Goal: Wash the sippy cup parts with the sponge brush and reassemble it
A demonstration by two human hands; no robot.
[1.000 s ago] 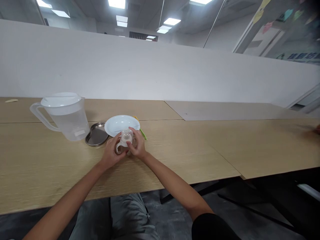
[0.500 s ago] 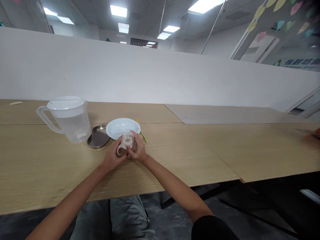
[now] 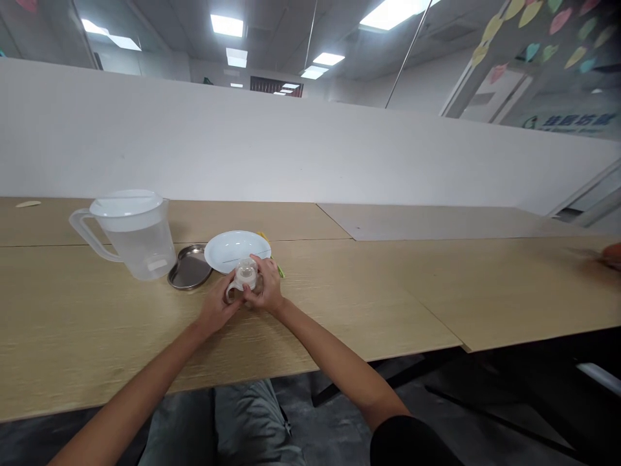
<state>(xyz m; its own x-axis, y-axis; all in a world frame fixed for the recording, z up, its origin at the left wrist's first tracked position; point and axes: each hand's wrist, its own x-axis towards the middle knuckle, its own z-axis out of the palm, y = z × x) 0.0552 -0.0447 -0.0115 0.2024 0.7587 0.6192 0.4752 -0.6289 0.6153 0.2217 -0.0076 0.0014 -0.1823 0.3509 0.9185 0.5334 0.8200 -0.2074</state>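
Both hands are closed around a small clear baby bottle point(image 3: 246, 274) with a white loop handle and a clear domed top. My left hand point(image 3: 217, 303) grips it at the left, by the handle. From the right, my right hand point(image 3: 268, 288) wraps its side, with the thumb near the collar. The fingers hide much of the bottle's body. Just behind it lies a white oval dish point(image 3: 228, 244) with a thin dark line across it. A slim yellow-green item point(image 3: 279, 268) shows partly past the dish's right side.
A kidney-shaped steel tray point(image 3: 189, 268) sits left of the dish. Further left stands a lidded translucent pitcher point(image 3: 140, 243). A pale flat piece point(image 3: 28, 204) lies at the far left. A blurred orange-red shape point(image 3: 612, 254) appears at the right edge. A white partition point(image 3: 291, 155) backs the wooden table point(image 3: 339, 304).
The view has shifted slightly. Both hands keep their hold on the bottle with almost no visible movement. At the right edge, more of the blurred orange-red shape shows.
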